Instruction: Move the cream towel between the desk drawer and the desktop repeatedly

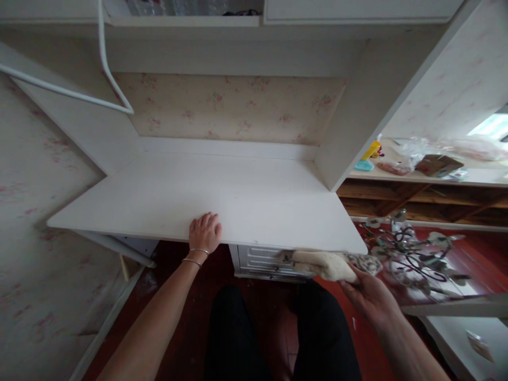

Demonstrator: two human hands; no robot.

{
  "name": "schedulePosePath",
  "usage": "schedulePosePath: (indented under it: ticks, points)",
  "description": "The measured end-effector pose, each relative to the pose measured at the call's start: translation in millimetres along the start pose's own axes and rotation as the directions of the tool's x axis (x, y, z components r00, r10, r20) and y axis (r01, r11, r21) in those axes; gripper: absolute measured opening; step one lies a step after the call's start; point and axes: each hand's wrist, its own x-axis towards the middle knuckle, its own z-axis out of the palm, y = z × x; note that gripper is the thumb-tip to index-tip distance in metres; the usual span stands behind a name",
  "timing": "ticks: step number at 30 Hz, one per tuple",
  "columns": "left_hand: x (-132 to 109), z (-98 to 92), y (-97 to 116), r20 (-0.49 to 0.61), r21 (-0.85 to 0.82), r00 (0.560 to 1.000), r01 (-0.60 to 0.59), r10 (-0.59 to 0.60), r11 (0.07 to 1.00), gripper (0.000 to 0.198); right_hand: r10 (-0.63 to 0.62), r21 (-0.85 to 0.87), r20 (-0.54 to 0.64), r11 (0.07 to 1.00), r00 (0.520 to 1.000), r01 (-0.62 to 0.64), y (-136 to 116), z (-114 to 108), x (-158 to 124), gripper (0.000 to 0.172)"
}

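My left hand (205, 232) rests on the front edge of a white desk top (246, 196), fingers curled over the rim, with two thin bangles on the wrist. My right hand (367, 293) is below the desk's front right corner, its fingers wrapped round a cream cloth (327, 264) with a patterned end. The cloth hangs in front of a white drawer unit (260, 260) under the desk.
A floral wallpaper panel (234, 108) backs the desk alcove, and a white cable (103, 63) loops down at the left. A metal light fitting (413, 254) lies on the red floor at the right. A shelf (428, 177) beyond it holds bags and small items. My dark trousers (278, 338) fill the bottom middle.
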Motion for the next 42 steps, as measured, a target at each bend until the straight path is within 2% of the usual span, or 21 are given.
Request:
schedulePosePath:
  ticks: [3,5,8,11,13,15,17,21,25,30,36,39,42]
  points:
    - [-0.2,-0.5,0.0,0.007,0.009,1.0,0.001,-0.001,1.0,0.041,-0.012,-0.076,0.001,0.997,1.0,0.012,-30.5,0.6,-32.1,0.042]
    - [-0.6,-0.6,0.2,0.008,0.014,1.0,0.007,-0.007,1.0,0.04,-0.032,-0.107,-0.005,0.994,0.999,0.031,-49.6,11.0,-50.1,0.04]
    - [-1.5,-0.5,0.3,-0.005,-0.005,1.0,0.01,-0.01,1.0,0.04,-0.062,-0.104,0.032,0.992,0.998,0.065,-67.9,40.0,-70.1,0.034]
    - [-2.2,-0.2,-0.2,-0.017,-0.008,1.0,0.005,-0.005,1.0,0.04,-0.086,-0.129,0.083,0.987,0.993,0.096,-71.6,72.0,-80.7,0.033]
    - [-2.3,0.3,-0.9,-0.024,0.006,1.0,0.001,-0.001,1.0,0.039,-0.068,-0.175,0.143,0.98,0.987,0.092,-68.3,86.4,-82.2,0.03]
    - [-2.4,1.0,-1.7,-0.033,0.021,0.999,-0.003,0.004,1.0,0.039,-0.041,-0.233,0.216,0.968,0.976,0.092,-62.0,91.9,-78.5,0.026]
    - [-2.5,1.6,-2.2,-0.044,0.035,0.999,-0.008,0.009,0.999,0.038,-0.021,-0.288,0.267,0.952,0.964,0.101,-53.6,89.2,-70.5,0.023]
    - [-2.4,2.0,-1.8,-0.048,0.046,0.999,-0.011,0.013,0.999,0.038,-0.038,-0.328,0.271,0.936,0.962,0.13,-38.4,76.7,-52.5,0.018]
    - [-1.7,1.8,-1.2,-0.032,0.039,0.999,-0.001,0.003,0.999,0.038,-0.075,-0.29,0.304,0.942,0.95,0.168,-38.8,83.1,-46.1,0.023]
    - [-1.6,1.5,-1.2,-0.021,0.035,1.0,0.017,-0.016,0.999,0.038,-0.082,-0.146,0.409,0.977,0.909,0.153,-36.0,107.7,-34.3,0.028]
    - [-2.6,0.5,-0.7,-0.011,0.026,1.0,0.021,-0.021,0.999,0.038,-0.007,-0.084,0.431,0.995,0.902,0.048,7.8,135.9,-3.8,0.026]
    - [-2.2,-0.1,-0.8,-0.008,0.022,1.0,0.024,-0.024,0.999,0.039,-0.029,-0.015,0.45,0.999,0.893,0.04,20.5,163.6,0.1,0.025]
    - [-1.6,-1.0,-1.0,-0.012,0.015,1.0,0.024,-0.023,1.0,0.039,-0.089,0.089,0.517,0.995,0.851,0.05,21.1,197.6,-0.2,0.024]
